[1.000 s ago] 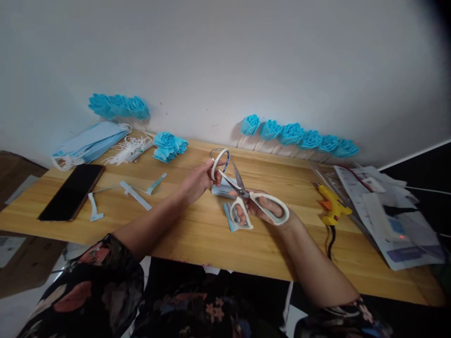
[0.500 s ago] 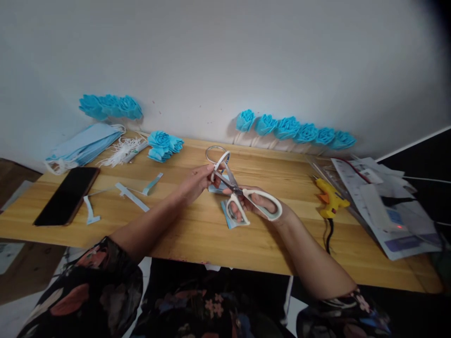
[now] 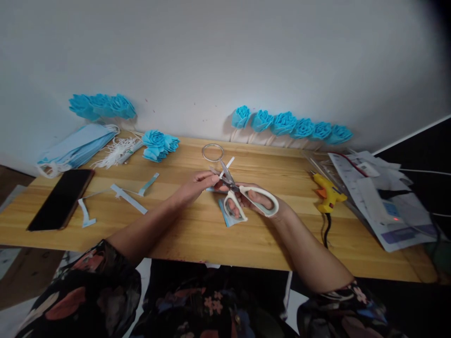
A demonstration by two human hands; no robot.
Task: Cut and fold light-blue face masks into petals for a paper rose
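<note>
In the head view my left hand (image 3: 197,185) pinches a narrow white strip (image 3: 229,163) near the middle of the table. The strip sticks up and away from the fingertips and crosses the parted scissor blades. My right hand (image 3: 257,196) grips scissors (image 3: 233,186) with white handles, its fingers through both loops. The blades point away from me, close to the left fingertips. A light blue piece of material (image 3: 223,215) lies under the handles, partly hidden. Beyond the blades a thin metal ring (image 3: 202,152) lies on the wooden table (image 3: 197,234).
Blue fabric flowers (image 3: 283,123) on sticks lean against the wall, with more (image 3: 155,145) at left. Face masks (image 3: 75,148), white cords (image 3: 114,152), a phone (image 3: 60,199) and cut strips (image 3: 128,199) lie left. A yellow glue gun (image 3: 329,192) and a power strip (image 3: 380,204) sit right.
The white strip was bent into a loop above the left hand; now it stands out straight across the blades. The left fingers have come closer to the scissors. The view has shifted slightly.
</note>
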